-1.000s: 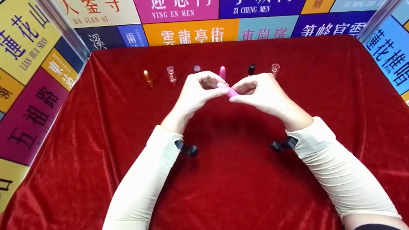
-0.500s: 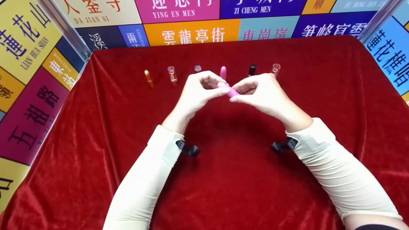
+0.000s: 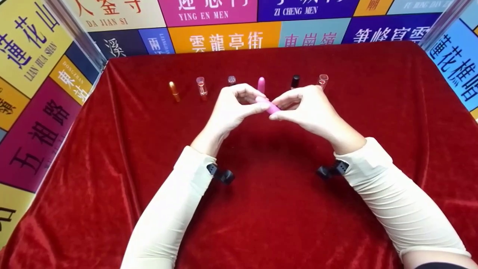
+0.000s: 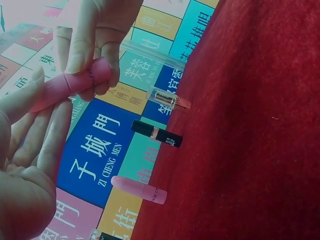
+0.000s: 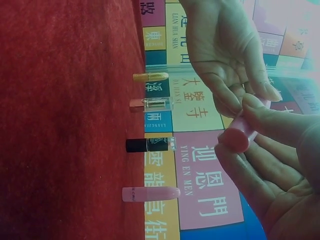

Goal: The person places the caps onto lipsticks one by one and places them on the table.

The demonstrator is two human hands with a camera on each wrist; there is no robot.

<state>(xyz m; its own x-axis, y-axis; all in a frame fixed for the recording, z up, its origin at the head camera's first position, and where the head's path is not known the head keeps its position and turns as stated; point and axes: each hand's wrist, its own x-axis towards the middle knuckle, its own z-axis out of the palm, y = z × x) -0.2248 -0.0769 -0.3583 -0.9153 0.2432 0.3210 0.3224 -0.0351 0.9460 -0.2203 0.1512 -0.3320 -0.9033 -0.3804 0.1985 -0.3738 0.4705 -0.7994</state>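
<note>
Both hands hold a pink lipstick in the air above the red cloth, tilted down to the right. My left hand pinches its upper-left, rounded end between thumb and fingers. At the lower-right end, thumb and fingers of my right hand grip the flat base. A seam with dark lettering beside it shows on the lipstick in the left wrist view, and the two parts sit together there. Behind the hands, a matching pink lipstick stands upright, its lower part hidden in the head view.
In a row at the back stand a gold lipstick, a clear-capped one, a black one with a jewelled top, a black-capped one and another clear-capped one. Red velvet cloth covers the table; printed panels rise behind it.
</note>
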